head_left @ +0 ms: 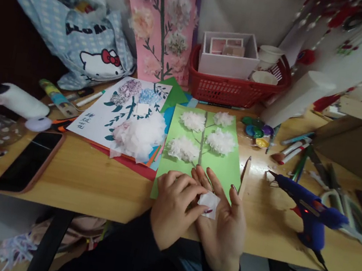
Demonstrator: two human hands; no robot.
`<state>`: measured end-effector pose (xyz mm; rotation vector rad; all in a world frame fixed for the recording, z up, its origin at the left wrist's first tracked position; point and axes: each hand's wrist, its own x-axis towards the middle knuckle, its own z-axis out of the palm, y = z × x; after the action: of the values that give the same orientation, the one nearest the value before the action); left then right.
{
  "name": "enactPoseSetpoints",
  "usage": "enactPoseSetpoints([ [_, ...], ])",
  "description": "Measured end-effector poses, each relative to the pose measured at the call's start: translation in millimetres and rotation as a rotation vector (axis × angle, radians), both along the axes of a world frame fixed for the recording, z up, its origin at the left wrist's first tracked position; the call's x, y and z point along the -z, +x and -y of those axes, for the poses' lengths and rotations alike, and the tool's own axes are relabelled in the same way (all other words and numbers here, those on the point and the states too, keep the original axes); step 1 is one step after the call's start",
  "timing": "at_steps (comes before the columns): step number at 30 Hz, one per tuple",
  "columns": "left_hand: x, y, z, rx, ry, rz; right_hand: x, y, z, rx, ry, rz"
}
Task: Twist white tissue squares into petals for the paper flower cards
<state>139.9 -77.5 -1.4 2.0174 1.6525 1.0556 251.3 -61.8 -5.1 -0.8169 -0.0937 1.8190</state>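
My right hand [224, 221] lies palm up over the front edge of the table, its fingers spread. On its palm rests a small white tissue square [209, 203]. My left hand [178, 204] reaches across from the left, thumb and fingers pinching the square's left part. Just beyond both hands is a green sheet [218, 174] with several white tissue flowers [220, 141] on painted stems. To its left, a pile of white tissue pieces [143, 134] covers part of a white sheet with painted flowers [100, 117].
A blue glue gun [311, 206] and scissors [346, 205] lie at the right. A phone [30, 161] is at the left. Behind stand a red basket [223, 89], a checked bag [102, 43] and paint pots [254, 130]. A wooden stick [245, 179] lies beside the green sheet.
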Motion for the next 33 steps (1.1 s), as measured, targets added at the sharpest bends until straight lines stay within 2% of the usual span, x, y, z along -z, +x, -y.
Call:
enactPoseSetpoints([
  [3,0.3,1,-3,-0.035,-0.075,0.015,1.1,0,-1,-0.016,0.013,-0.003],
  [8,-3.1,-6,-4,-0.032,-0.092,0.123,1.9,-1,-1,-0.015,0.029,-0.004],
  [10,-4.6,-12,-5,-0.018,-0.121,0.258,2.9,-1,-1,0.001,0.014,-0.010],
  [15,-10.0,-32,-10,-0.071,-0.348,0.769,5.4,1,-1,0.055,-0.002,-0.087],
  [18,-14.1,-41,-11,-0.097,-0.395,0.953,6.6,3,2,-0.059,0.097,-0.098],
  [22,-20.8,-46,-9,-0.039,-0.446,0.943,12.3,2,10,-0.270,0.224,0.015],
  [25,-24.4,-48,-9,0.041,-0.517,0.869,17.1,-1,14,-0.364,0.286,0.093],
  [27,-24.1,-47,-10,0.092,-0.538,0.823,17.7,-2,16,-0.370,0.283,0.130],
  [29,-21.6,-45,-9,0.087,-0.456,0.738,16.0,-2,16,-0.344,0.269,0.143],
  [33,-16.3,-37,1,-0.098,0.096,0.398,10.6,-3,16,-0.280,0.240,0.147],
])
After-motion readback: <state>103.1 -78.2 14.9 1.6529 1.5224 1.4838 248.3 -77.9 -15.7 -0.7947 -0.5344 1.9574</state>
